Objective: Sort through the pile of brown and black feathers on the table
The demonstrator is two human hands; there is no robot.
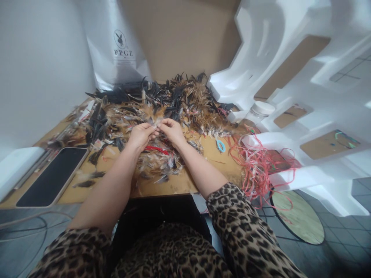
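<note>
Your left hand (142,136) and right hand (173,134) pinch a feather tuft (153,114), hiding its base. Behind the tuft: feather pile (174,92); right: blue ring (223,145).

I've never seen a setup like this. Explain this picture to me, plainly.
There is no robot here: these are a person's own bare hands, seen by a camera worn on the head, looking forward and down. That is why the leopard-print sleeves reach in from the bottom.

The left hand and right hand meet in a pinch at a tuft of brown feathers; the exact grip is too small to make out.

On the tan tabletop lies a heap of dark and brown feathers. A smartphone lies to the left; to the right are a blue ring and tangled pinkish-red strings.
</note>
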